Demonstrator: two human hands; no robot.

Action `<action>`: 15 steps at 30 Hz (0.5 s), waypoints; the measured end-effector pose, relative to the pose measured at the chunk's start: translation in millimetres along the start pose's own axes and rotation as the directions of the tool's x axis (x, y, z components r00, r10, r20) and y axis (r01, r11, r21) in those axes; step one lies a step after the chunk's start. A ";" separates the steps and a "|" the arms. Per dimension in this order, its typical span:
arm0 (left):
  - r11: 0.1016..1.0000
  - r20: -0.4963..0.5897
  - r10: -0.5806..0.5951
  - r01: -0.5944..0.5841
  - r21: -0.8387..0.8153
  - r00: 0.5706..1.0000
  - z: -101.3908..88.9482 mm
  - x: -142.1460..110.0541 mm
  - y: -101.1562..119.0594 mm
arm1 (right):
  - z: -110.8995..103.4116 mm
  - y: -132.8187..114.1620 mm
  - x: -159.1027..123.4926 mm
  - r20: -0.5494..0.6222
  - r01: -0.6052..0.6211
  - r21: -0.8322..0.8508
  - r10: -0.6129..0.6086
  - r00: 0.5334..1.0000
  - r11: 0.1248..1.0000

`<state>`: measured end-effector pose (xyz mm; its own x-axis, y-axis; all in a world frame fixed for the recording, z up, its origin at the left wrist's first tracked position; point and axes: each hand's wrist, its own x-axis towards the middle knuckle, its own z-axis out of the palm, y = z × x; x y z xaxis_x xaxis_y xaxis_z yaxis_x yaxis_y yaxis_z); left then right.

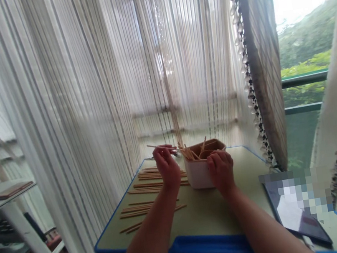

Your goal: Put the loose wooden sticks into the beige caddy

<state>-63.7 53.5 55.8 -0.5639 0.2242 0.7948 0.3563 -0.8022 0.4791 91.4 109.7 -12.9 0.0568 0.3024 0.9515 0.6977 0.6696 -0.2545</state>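
Note:
A white box with a brown inside (199, 176) stands toward the back of the small table. Several thin wooden chopsticks (188, 152) lean in its left part. My right hand (221, 167) grips the near right edge of the box, fingers bent over the rim. To the left of the box my left hand (166, 163) is raised, pinching one chopstick (155, 146) that points left, close to level. Beneath and left of that hand, more chopsticks (136, 209) lie on the tabletop in loose rows, partly hidden by my forearm.
The pale tabletop (207, 218) has a blue edge. At the right lies a dark tablet (295, 213), partly blurred out. Striped string curtains (87, 92) hang close behind and left of the table. A white desk with a flat brown item (12, 190) stands far left.

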 end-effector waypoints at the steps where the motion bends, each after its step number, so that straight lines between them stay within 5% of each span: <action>1: 0.999 0.066 -0.011 0.008 0.046 0.998 -2.1 -3.8 -7.3 | -0.3 -0.8 0.3 0.003 -0.004 0.006 0.004 1.000 1.000; 4: 0.984 0.330 -0.009 -0.050 0.171 0.944 -8.9 -12.9 -22.9 | -0.6 -2.7 1.0 0.004 -0.007 0.027 0.007 1.000 1.000; 6: 0.967 0.412 -0.016 -0.091 0.239 0.911 -10.7 -14.8 -27.2 | -0.3 -3.1 1.3 0.005 -0.006 0.035 0.006 1.000 0.999; 11: 0.860 0.467 0.031 -0.262 0.438 0.883 -8.4 -14.4 -27.7 | 0.3 -2.5 1.0 0.012 -0.012 0.044 0.011 1.000 0.999; 15: 0.834 0.369 0.070 -0.257 0.488 0.927 -9.9 -21.4 -28.1 | -0.8 -3.1 0.6 0.003 -0.015 0.039 0.015 1.000 0.999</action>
<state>-69.0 65.8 21.6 -0.2228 0.3556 0.9077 0.8058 -0.4569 0.3768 89.8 107.2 -11.4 0.0646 0.3145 0.9471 0.6685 0.6910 -0.2751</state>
